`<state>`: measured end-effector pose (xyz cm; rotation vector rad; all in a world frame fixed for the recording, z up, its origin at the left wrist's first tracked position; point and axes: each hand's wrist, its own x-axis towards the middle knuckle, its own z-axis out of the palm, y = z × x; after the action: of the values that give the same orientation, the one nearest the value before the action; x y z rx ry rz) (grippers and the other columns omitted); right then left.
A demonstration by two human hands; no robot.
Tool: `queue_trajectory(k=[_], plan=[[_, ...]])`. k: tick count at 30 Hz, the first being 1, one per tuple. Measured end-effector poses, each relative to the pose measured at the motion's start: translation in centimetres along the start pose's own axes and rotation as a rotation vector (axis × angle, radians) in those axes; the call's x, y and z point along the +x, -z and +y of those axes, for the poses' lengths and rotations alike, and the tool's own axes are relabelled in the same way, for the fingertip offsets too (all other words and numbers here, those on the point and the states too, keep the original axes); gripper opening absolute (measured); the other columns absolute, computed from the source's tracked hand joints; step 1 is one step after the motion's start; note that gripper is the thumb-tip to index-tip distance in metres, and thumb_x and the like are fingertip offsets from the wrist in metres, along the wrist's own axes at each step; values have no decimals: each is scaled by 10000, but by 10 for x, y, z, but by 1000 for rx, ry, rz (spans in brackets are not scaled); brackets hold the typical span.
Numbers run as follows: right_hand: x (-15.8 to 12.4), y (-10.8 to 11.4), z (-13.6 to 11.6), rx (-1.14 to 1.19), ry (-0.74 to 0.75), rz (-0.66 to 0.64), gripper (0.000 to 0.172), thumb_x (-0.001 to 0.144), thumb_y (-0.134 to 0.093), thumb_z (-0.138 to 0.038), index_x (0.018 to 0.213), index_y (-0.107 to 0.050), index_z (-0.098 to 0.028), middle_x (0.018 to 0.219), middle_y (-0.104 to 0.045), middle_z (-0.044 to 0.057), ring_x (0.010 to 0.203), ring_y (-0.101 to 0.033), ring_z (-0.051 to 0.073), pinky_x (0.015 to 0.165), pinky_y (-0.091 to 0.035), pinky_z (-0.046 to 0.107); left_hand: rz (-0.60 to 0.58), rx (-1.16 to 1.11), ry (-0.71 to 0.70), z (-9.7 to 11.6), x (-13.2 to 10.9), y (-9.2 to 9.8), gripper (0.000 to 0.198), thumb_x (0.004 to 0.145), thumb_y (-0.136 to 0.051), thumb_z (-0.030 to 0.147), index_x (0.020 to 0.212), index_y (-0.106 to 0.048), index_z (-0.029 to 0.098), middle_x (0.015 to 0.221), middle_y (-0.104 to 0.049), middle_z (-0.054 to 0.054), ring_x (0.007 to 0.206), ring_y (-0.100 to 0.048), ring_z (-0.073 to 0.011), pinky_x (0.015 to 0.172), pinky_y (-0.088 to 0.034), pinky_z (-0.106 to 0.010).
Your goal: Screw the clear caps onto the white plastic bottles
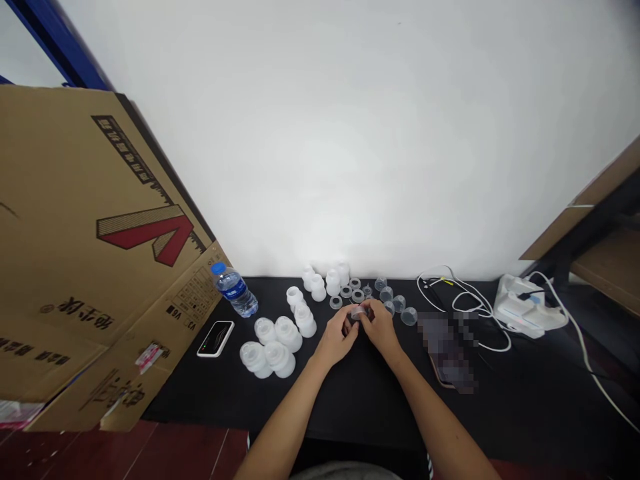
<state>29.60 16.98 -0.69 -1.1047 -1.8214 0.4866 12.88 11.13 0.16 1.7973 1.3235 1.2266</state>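
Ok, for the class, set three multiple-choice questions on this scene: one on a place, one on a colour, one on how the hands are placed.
1. Where does the clear plastic water bottle stand?
A. To the right of the hands
B. On the black tabletop, left of the white translucent plastic bottle-like pieces
C. On the floor

2. What colour is the bottle's round cap?
A. Blue
B. Red
C. White

3. How are the hands placed?
A. Far apart
B. Both gripping the water bottle
C. The left hand and right hand together on a small clear round piece

Answers:
1. B: the bottle stands beside those pieces.
2. A: the cap shows blue.
3. C: the fingers of both hands meet around the piece.
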Motion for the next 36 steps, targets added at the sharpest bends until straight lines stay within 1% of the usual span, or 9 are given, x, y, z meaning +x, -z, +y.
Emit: queue_trajectory(k=[5, 11, 17, 23, 29, 31, 34, 36], plan=[[-2, 0, -6, -16, -47, 25, 57, 922, -604, -257, 899, -648, -231, 876, -717, 61, 771, -642, 242, 712, -499, 350, -1, 11, -9, 0, 0, 0, 437, 1020, -576, 277, 1454, -606, 248, 887, -652, 11, 725, -597, -146, 786, -551, -297], [-4, 1, -11, 1, -99, 33, 46, 913, -621, -266, 882, -632, -234, 841, -713, 40, 718, -622, 221, 670, -462, 328, 0, 60, -15, 3, -1, 3, 425, 1054, -556, 314, 1470, -609, 240, 951, -714, -18, 720, -621, -149, 782, -566, -302], [-4, 0, -10, -11, -127, 28, 73, 905, -613, -283, 853, -613, -232, 851, -704, 40, 750, -622, 220, 685, -449, 320, -20, 99, -16, 6, -2, 4, 427, 1078, -540, 333, 1493, -611, 260, 1018, -770, -34, 743, -661, -149, 807, -583, -301], [-5, 0, -12, -35, -141, 25, 83, 904, -606, -286, 838, -592, -239, 838, -696, 39, 768, -635, 231, 694, -451, 324, -16, 142, -21, 1, -2, 3, 421, 1051, -577, 301, 1465, -640, 270, 911, -758, -10, 715, -657, -153, 750, -575, -282], [-7, -1, -14, -35, -136, 33, 43, 914, -585, -280, 913, -603, -241, 875, -706, 42, 809, -677, 247, 747, -488, 345, -27, 173, -68, 1, -4, 4, 426, 1051, -564, 284, 1469, -644, 271, 888, -772, -6, 672, -670, -148, 739, -580, -275], [-7, -1, -13, -26, -125, 38, 73, 910, -577, -271, 963, -614, -237, 898, -708, 44, 818, -684, 246, 762, -504, 350, -25, 188, -92, 0, -4, 3, 423, 1058, -556, 291, 1471, -645, 260, 863, -773, -7, 657, -675, -148, 749, -587, -279], [-7, -2, -11, -31, -102, 39, 129, 912, -571, -266, 1020, -632, -230, 939, -722, 58, 843, -695, 251, 781, -524, 359, 15, 209, -103, -1, -4, 1, 415, 1055, -561, 295, 1456, -654, 248, 847, -774, -9, 649, -679, -150, 754, -594, -281], [-6, -2, -10, -37, -83, 37, 135, 921, -569, -269, 1027, -640, -227, 965, -737, 72, 859, -703, 257, 793, -538, 366, 43, 211, -89, 0, -4, -1, 396, 1051, -563, 289, 1432, -664, 254, 888, -788, -15, 653, -683, -148, 761, -600, -281]])
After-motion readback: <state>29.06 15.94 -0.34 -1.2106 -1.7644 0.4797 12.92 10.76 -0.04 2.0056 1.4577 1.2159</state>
